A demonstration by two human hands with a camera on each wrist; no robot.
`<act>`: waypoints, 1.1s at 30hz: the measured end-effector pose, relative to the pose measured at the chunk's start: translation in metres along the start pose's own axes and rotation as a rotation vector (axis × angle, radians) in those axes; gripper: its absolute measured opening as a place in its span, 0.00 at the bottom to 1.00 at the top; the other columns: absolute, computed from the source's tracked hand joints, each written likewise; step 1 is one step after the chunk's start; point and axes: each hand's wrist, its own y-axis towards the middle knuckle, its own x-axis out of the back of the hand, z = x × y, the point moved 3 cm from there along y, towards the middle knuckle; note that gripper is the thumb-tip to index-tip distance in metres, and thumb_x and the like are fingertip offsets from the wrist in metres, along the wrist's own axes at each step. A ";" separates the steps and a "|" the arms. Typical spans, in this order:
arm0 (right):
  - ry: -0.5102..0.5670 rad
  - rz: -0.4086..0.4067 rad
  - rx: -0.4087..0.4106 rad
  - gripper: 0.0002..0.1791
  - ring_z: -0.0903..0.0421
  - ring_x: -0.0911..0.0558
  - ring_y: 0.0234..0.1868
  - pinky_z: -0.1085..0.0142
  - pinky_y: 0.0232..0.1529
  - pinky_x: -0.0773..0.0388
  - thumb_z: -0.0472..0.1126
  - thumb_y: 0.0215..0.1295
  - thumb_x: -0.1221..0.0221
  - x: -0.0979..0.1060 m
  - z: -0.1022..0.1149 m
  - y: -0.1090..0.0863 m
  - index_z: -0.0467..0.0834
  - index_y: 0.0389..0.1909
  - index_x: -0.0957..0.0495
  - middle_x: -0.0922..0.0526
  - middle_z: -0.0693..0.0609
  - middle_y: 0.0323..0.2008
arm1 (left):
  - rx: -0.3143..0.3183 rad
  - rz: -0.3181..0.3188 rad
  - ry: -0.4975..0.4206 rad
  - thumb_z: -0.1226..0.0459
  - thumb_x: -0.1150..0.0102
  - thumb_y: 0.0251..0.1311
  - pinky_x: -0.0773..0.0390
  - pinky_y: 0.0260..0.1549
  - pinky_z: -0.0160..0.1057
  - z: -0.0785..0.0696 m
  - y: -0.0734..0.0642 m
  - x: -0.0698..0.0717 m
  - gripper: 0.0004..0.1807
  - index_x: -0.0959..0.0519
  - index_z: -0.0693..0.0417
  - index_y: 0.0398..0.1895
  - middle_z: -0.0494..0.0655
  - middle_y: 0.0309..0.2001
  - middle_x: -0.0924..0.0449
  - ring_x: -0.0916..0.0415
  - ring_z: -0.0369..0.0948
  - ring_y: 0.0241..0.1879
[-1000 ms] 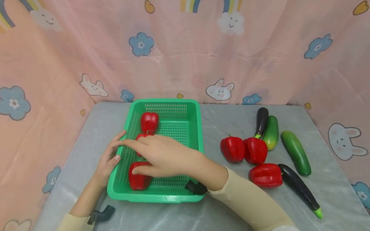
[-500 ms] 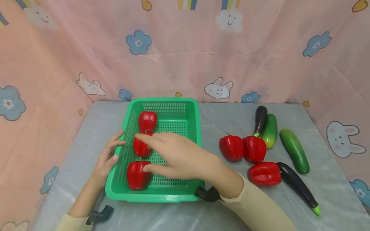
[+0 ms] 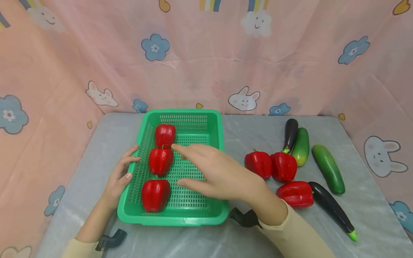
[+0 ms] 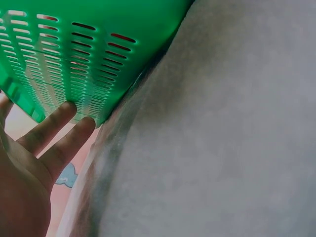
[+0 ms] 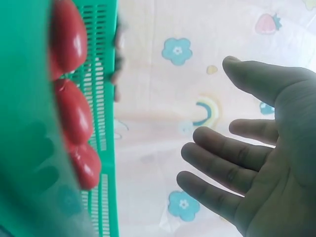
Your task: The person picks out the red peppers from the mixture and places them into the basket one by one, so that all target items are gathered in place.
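Three red bell peppers stand in a row along the left side of a green plastic basket: a far one, a middle one and a near one. My left hand rests at the basket's left rim. In the left wrist view its straight fingers touch the slotted outer wall. Over the basket's right half hovers my right hand, fingers extended and holding nothing. The right wrist view shows that palm and its spread fingers apart from the peppers.
Right of the basket lie three more red bell peppers, two eggplants and two green cucumber-like vegetables on the grey tabletop. A pink patterned curtain hangs behind the table.
My right hand has moved right, away from the peppers, uncovering the middle and near ones. The left hand stays at the rim. Basket and vegetables stay put.
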 end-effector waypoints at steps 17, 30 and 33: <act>0.010 -0.041 -0.177 0.47 0.58 0.20 0.64 0.55 0.58 0.15 0.56 0.70 0.27 0.013 -0.031 -0.040 0.50 0.85 0.37 0.19 0.55 0.65 | 0.002 -0.003 -0.003 0.75 0.59 0.67 0.26 0.67 0.34 0.000 0.000 0.000 0.24 0.32 0.81 0.65 0.62 0.84 0.42 0.47 0.53 0.82; 0.000 -0.071 -0.295 0.48 0.55 0.20 0.67 0.49 0.61 0.16 0.55 0.70 0.27 0.015 -0.059 -0.074 0.54 0.85 0.38 0.25 0.57 0.74 | -0.005 0.003 -0.008 0.75 0.59 0.68 0.25 0.66 0.34 -0.001 0.000 -0.001 0.24 0.33 0.82 0.65 0.63 0.84 0.43 0.46 0.53 0.81; 0.007 -0.079 -0.313 0.48 0.55 0.20 0.66 0.49 0.59 0.15 0.56 0.70 0.27 0.017 -0.064 -0.081 0.59 0.86 0.40 0.26 0.58 0.74 | -0.010 0.002 -0.007 0.75 0.59 0.68 0.25 0.66 0.33 0.000 0.000 -0.001 0.24 0.34 0.82 0.64 0.63 0.84 0.43 0.46 0.52 0.81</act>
